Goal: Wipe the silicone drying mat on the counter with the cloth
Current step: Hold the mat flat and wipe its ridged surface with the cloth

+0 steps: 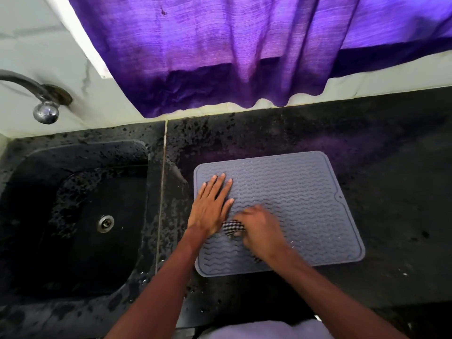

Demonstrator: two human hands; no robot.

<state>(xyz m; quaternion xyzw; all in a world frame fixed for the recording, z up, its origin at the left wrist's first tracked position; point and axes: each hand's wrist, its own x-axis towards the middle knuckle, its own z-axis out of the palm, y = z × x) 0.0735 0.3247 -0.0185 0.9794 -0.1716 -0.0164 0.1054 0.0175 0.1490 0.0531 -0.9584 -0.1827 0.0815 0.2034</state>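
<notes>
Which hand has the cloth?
The right hand grips the checked cloth; the left hand lies flat on the silicone drying mat, fingers straight.

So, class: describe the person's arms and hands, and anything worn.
The left arm and right arm are bare: no sleeves, gloves, watch or bands. The left hand shows short nails, no rings; the right hand is too blurred to tell.

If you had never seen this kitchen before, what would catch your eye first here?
The purple curtain hanging across the top dominates the view. Below it, the grey silicone mat lies on the black counter, the left hand flat on it while the right hand grips a checked cloth.
</notes>
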